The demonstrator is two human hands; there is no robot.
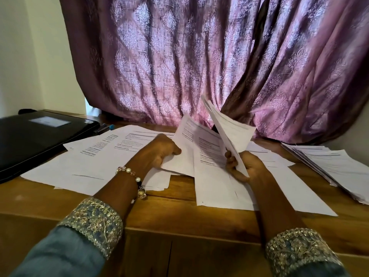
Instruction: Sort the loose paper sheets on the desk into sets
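While right hand [242, 166] pinches raised bundle [229, 128], left hand [162, 150] grips sheet [184, 144] above loose sheets [103, 154] spread across desk [179, 204]; risk: bundle fanning, slipping, remixing with unsorted pages.

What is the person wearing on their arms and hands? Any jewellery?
Both arms have grey-blue sleeves. Each sleeve ends in a wide cuff stitched with gold thread and sequins: the left cuff and the right cuff. On the left wrist sits a bracelet of pearly, pink and dark beads. No rings show on the visible fingers.
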